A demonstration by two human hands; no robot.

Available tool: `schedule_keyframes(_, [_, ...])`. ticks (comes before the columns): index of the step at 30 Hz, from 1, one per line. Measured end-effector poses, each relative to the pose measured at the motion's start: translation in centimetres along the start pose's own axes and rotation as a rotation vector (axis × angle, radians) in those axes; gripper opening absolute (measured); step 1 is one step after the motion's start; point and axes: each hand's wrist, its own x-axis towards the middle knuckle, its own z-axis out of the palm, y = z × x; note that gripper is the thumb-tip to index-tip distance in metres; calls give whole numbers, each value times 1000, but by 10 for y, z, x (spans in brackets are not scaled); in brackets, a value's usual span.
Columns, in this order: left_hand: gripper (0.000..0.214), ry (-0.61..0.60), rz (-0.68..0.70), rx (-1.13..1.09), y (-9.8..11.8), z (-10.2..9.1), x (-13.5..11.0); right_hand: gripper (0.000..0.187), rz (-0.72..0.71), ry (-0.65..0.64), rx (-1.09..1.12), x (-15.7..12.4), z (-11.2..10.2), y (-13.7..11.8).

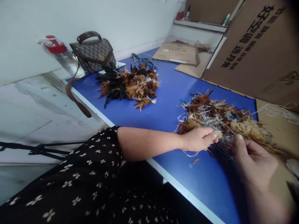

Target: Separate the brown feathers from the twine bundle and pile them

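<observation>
My left hand (201,138) is closed on a small tuft of pale feathers (218,134), pinched between thumb and fingers. Close by on the right, my right hand (253,157) has its thumb and fingertips drawn together at the edge of the feathers; whatever is in them is too blurred to make out. Both hands are at the near side of a loose heap of brown and tan feathers (205,105), tangled with white and teal strings. A second pile of black and orange-brown feathers (130,82) lies farther left on the blue table (170,93).
A patterned handbag (93,56) and a red-lidded bottle (63,57) stand by the wall. Flattened cardboard (177,53) lies at the back. A large printed carton (254,49) rises at the right, with white string (280,112) near its base.
</observation>
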Motion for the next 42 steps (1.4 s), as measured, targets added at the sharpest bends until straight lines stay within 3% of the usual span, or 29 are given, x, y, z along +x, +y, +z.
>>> schedule_keyframes(3, [34, -24, -49, -113, 2, 2, -1, 51, -167, -174, 131, -3, 2, 1])
schedule_keyframes(7, [34, -61, -60, -166, 2, 3, -2, 50, -368, -318, 8, -4, 2, 6])
schedule_keyframes(16, [34, -66, -10, -89, -8, 0, 0, 40, -484, -414, 3, -4, 5, 11])
schedule_keyframes(23, [32, -98, -58, -106, -4, 0, -1, 35, -422, -367, 18, -6, 1, 5])
schedule_keyframes(29, [40, -200, -211, -276, 7, -3, -4, 16, -249, -418, 147, -3, -6, -5])
schedule_keyframes(36, [24, -405, -267, -373, 7, -5, -4, 26, -80, -527, 320, 6, -9, 4])
schedule_keyframes(42, [34, -475, -307, -439, 6, -5, -2, 27, -2, -552, 380, 8, -10, 10])
